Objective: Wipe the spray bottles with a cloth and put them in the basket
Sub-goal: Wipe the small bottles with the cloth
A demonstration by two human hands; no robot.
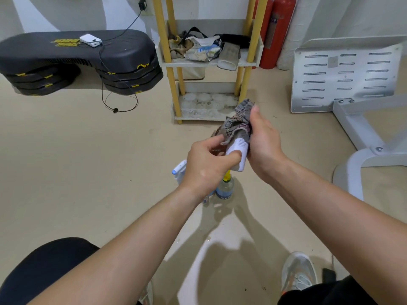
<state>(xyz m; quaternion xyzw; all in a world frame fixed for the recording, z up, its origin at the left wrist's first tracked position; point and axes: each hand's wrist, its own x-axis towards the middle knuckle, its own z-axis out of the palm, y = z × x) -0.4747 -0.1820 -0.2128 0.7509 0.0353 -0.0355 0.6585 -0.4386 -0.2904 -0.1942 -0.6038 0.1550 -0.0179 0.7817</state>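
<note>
My left hand [209,164] grips the lower end of a white bottle [239,150], held tilted in mid-air, its top pointing away from me. My right hand [263,146] holds a grey patterned cloth [239,119] wrapped over the bottle's upper part, which is hidden. On the floor below my hands stand two more spray bottles: a clear one with a yellow nozzle [225,187] and one with a white and blue trigger head [179,170], mostly hidden by my left wrist. No basket is in view.
A yellow-legged white shelf unit [209,62] with bags and clutter stands ahead. Black stacked step platforms [77,60] with a phone and cable lie at the left. A grey metal frame [343,80] is at the right, red extinguishers [276,31] behind. My knees and shoe frame the bottom.
</note>
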